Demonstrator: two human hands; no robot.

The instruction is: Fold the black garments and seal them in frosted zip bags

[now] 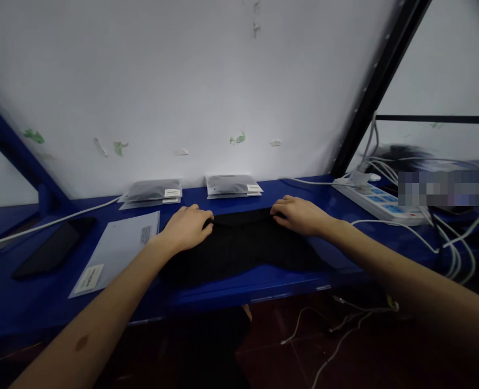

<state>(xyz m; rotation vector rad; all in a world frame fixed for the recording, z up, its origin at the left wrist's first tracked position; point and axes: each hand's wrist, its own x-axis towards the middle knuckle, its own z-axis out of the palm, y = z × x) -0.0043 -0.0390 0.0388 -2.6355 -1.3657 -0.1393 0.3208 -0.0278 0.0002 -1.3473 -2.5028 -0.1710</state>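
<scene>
A black cloth item (243,243), perhaps a garment, lies spread on the blue table in front of me; its exact kind does not show. My left hand (188,227) is at its upper left part, with thumb and fingers bent together on the fabric. On the upper right edge, my right hand (298,213) has its fingers curled round the cloth. Just left of my left hand lies a flat frosted plastic bag (121,243) with a white label. Fabric under both palms is hidden.
Two packed frosted bags, a left one (152,192) and a right one (231,185), lie against the wall. A black phone-like slab (55,248) is at left. A power strip (381,202) with tangled white cables (458,237) occupies the right. The table's front edge (255,294) is near.
</scene>
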